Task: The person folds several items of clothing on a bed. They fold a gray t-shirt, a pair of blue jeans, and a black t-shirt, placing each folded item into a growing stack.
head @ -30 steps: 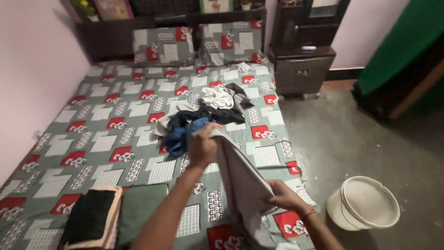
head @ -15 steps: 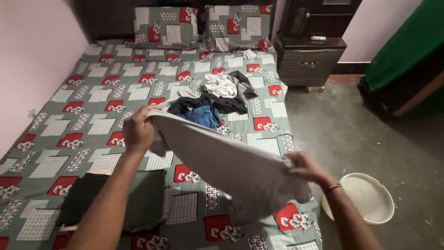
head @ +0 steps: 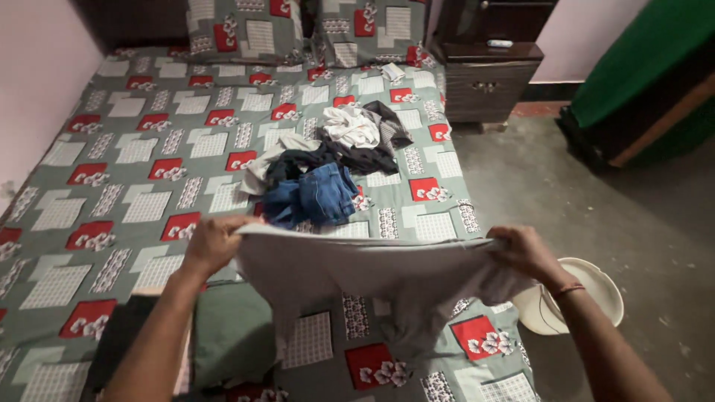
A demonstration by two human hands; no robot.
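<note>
A light grey garment [head: 372,275] is stretched out flat between my two hands above the near end of the bed. My left hand [head: 211,244] grips its left edge and my right hand [head: 523,253] grips its right edge. Beyond the garment lies a loose pile of clothes [head: 328,167], with a blue denim piece in front and white and dark pieces behind. Below my left forearm sits a folded stack [head: 223,335] of dark green and black clothes.
The bed [head: 134,156] has a grey sheet with red and white squares and two matching pillows [head: 298,26] at the head. A white tub [head: 588,298] stands on the grey floor to the right. A dark wooden bedside cabinet [head: 484,82] stands beyond it.
My hands have moved apart and spread the grey garment from a hanging bunch into a wide flat sheet. The view has tilted down toward the near end of the bed.
</note>
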